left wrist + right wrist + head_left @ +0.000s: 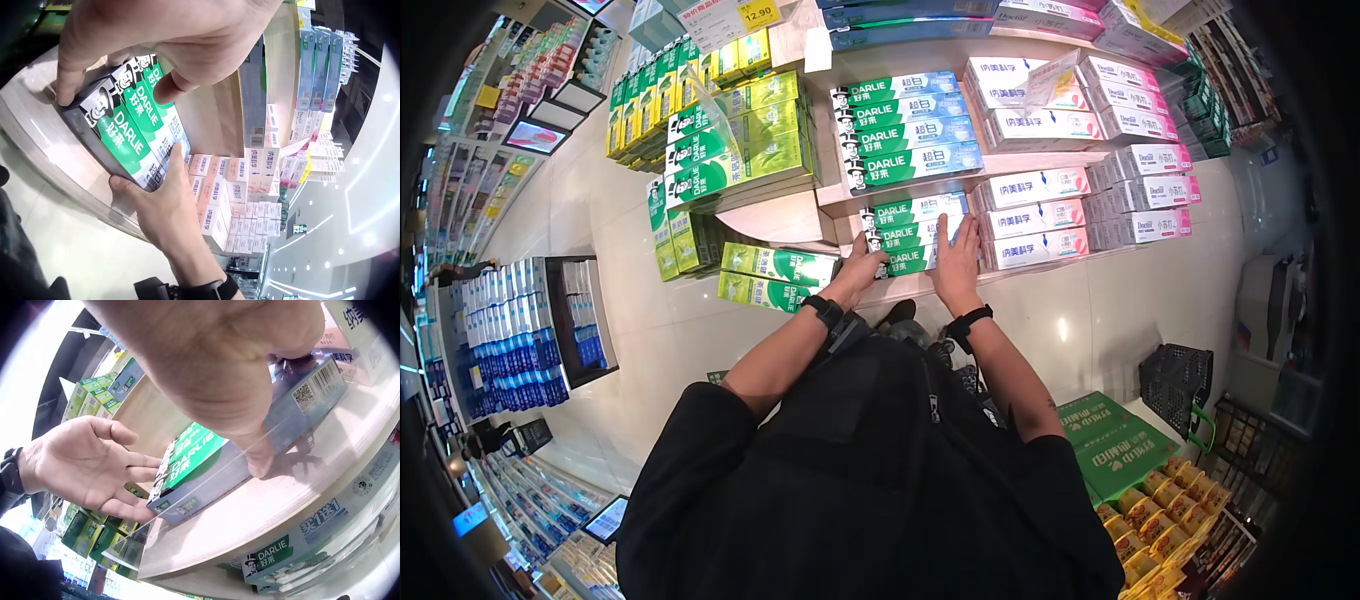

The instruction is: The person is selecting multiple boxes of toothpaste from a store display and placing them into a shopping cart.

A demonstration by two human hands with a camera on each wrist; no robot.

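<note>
Both hands (858, 270) (957, 262) square stacked toothpaste boxes (905, 238)

The right hand (234, 372) runs off the top edge and hides most of the toothpaste boxes (194, 456).

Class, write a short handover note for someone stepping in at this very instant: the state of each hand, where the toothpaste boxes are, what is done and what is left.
Left hand: open, fingers pressed against the left end of the green toothpaste boxes.
Right hand: open, flat against their right end.
Boxes: stacked lying flat on the lower shelf, with white boxes just to their right.
Done: the stack sits on the shelf, held between both hands.
Left: probably squaring the ends and letting go. Whether more boxes belong here cannot be told.
</note>
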